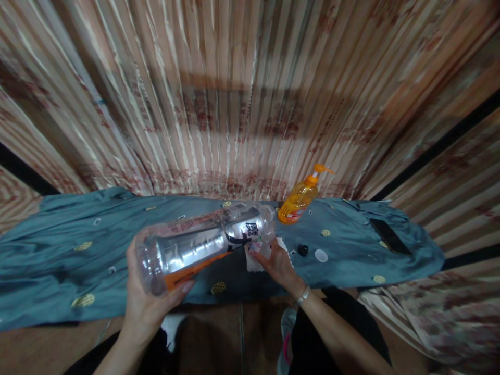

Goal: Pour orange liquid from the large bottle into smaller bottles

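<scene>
My left hand (146,302) grips the base end of a large clear plastic bottle (203,239) with a silver and orange label. The bottle lies tilted almost level, its neck pointing right and slightly up. By the neck, my right hand (277,263) is closed around something small and clear, partly hidden behind the bottle; its kind cannot be made out. Beneath these fingers a white tissue or paper (253,264) lies on the cloth. Right of that hand are a black bottle cap (302,250) and a round white disc (321,255).
An orange pump bottle (299,200) stands at the back of the table, near the large bottle's neck. A dark phone (389,237) lies at the right. The teal patterned cloth (133,213) covers the table; printed sheeting (234,104) hangs behind it.
</scene>
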A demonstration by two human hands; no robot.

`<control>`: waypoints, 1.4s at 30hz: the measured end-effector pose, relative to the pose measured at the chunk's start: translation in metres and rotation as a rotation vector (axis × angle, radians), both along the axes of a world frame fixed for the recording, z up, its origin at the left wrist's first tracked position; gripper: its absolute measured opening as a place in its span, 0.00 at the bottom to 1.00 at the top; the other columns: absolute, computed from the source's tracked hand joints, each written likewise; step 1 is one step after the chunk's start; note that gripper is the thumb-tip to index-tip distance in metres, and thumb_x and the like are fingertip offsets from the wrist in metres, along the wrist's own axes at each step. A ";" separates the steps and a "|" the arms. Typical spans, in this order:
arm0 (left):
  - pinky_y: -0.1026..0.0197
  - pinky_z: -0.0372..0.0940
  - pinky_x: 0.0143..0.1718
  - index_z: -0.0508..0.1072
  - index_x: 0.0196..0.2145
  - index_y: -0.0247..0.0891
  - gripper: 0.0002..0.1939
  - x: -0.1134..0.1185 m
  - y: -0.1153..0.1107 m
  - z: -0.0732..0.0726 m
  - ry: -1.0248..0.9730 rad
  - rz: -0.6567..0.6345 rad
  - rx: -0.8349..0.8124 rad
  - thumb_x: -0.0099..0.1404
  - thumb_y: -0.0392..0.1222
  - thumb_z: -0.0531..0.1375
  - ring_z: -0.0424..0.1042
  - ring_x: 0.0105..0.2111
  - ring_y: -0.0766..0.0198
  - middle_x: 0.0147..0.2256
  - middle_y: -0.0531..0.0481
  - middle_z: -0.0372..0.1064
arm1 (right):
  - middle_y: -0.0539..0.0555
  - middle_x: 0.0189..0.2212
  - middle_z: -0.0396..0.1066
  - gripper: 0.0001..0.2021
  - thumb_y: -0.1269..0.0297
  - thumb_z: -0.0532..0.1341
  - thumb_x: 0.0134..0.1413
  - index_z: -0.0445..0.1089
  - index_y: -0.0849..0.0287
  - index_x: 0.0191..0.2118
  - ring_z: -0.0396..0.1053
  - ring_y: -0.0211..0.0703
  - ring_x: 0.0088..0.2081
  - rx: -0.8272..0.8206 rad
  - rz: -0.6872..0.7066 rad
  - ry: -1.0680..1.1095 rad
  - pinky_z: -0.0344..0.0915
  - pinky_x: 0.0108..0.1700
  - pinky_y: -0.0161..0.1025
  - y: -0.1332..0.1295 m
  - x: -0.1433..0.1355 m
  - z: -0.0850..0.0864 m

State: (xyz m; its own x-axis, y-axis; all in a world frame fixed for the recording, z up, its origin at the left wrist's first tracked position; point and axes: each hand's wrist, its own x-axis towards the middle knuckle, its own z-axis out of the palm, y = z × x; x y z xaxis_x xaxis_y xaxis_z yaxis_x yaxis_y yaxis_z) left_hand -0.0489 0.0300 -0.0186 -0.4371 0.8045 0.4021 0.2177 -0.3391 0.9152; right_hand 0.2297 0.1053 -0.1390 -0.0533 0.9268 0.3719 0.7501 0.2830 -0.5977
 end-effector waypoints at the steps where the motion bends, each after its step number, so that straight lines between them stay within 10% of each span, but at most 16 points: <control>1: 0.30 0.62 0.63 0.68 0.57 0.50 0.49 0.000 0.000 0.000 0.000 0.004 0.002 0.35 0.52 0.76 0.69 0.58 0.33 0.57 0.43 0.70 | 0.62 0.41 0.80 0.23 0.61 0.69 0.54 0.67 0.55 0.55 0.80 0.59 0.42 0.005 0.004 -0.009 0.79 0.43 0.55 0.000 0.000 0.000; 42: 0.28 0.55 0.66 0.69 0.55 0.49 0.50 -0.002 0.001 -0.003 -0.030 0.013 -0.001 0.31 0.52 0.77 0.64 0.62 0.30 0.58 0.42 0.67 | 0.59 0.37 0.80 0.25 0.61 0.69 0.55 0.66 0.55 0.57 0.80 0.58 0.38 0.001 -0.013 -0.020 0.79 0.37 0.53 0.001 0.000 0.000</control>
